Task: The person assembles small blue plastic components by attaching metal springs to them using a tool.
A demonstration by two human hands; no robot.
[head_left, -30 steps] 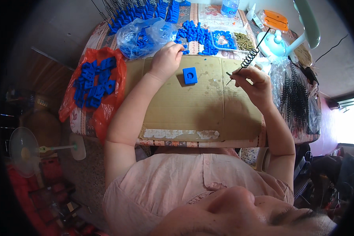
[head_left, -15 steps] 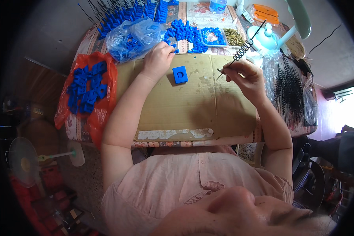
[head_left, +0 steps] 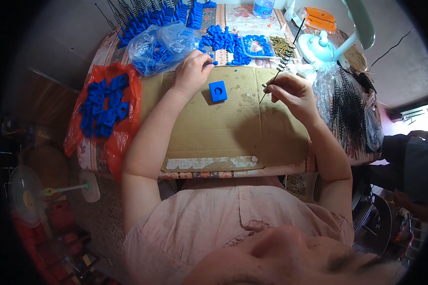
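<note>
My right hand (head_left: 291,91) is closed in a pinch around a black coiled wire spring (head_left: 283,63), held above the right half of the cardboard sheet (head_left: 199,130). One straight end of the wire points up and away, the other down toward the cardboard. At the cardboard's far edge my left hand (head_left: 191,75) has its fingers curled together beside small blue cone-shaped pieces (head_left: 218,38); whatever is in its fingertips is hidden. A blue rectangular block (head_left: 218,91) with a round hole lies on the cardboard between my hands.
Blue parts fill a red bag (head_left: 104,107) on the left and a clear bag (head_left: 161,47) behind. Rows of blue pieces with springs stand far left. A tray (head_left: 257,45) of blue bits, brass-coloured pins (head_left: 282,46), a lamp (head_left: 318,47) and black springs (head_left: 348,107) lie right.
The spring in my right hand has turned and looks shorter, its coils sitting lower near my fingers. My left hand has barely shifted. A person shows more at the right edge.
</note>
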